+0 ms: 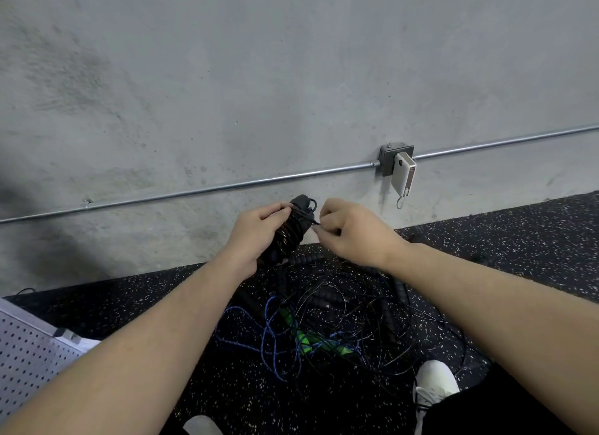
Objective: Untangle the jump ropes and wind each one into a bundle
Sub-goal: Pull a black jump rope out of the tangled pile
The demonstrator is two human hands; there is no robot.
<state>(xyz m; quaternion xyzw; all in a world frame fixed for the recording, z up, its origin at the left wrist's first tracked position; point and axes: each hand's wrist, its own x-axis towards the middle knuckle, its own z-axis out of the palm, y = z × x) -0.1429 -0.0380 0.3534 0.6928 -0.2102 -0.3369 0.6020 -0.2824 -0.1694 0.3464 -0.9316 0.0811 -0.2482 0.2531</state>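
Bundle: a black rope wound round dark handles (293,228), held up at the centre of the frame, against the wall just above the floor line.
Left hand: (256,232) fingers and thumb curl round the bundle from its left side, gripping it.
Right hand: (348,232) just right of the bundle, fingertips pinching the thin black rope end (315,222) that leads off the windings; the exact pinch point is hard to make out.
Tangle: loose ropes (324,324) lie on the floor below the hands, lower centre; thin black cords loop widely, a blue rope (270,340) crosses them at the left, green handles (303,339) sit in the middle, and a black beaded rope (327,297) curls through the upper part.
Floor: black speckled rubber (518,240).
Shoe: white (436,386), lower right, touching the tangle's edge.
Wall: grey concrete with a metal conduit (194,191) running across.
Outlet box: (387,157) on the conduit, right of centre, with a white power bank (403,175) hanging from it.
Panel: perforated white sheet (26,360), lower left.
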